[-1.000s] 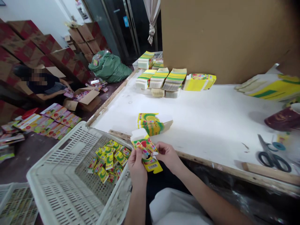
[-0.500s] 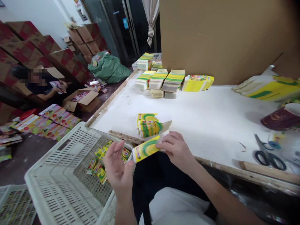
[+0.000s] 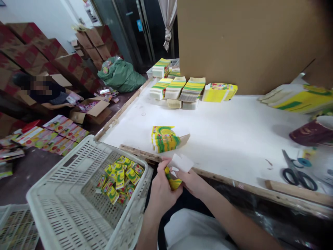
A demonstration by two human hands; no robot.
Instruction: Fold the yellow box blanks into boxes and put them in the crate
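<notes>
Both hands are on a small yellow-and-green carton point(image 3: 175, 184) just in front of the table edge. My left hand point(image 3: 162, 185) is closed around its left side. My right hand point(image 3: 191, 182) grips the right side, where a white flap point(image 3: 182, 162) stands up. The carton is partly opened out, and fingers cover much of it. Beyond the hands, on the table, lies a fanned stack of flat yellow-and-green cartons point(image 3: 165, 139). To the left, a white plastic crate point(image 3: 56, 205) holds several small folded yellow cartons point(image 3: 120, 177).
Carton stacks point(image 3: 192, 88) line the back of the white table point(image 3: 234, 135) below a cardboard panel point(image 3: 249, 45). Scissors point(image 3: 299, 175), a dark paper cup point(image 3: 307, 133) and a wooden strip point(image 3: 299, 191) lie right. Far left, a person point(image 3: 52, 93) sits beside an open box point(image 3: 97, 111).
My left hand has moved right from above the crate and closed on the carton. The carton has turned from flat to partly opened, its white flap now showing. The far person's hands have lowered.
</notes>
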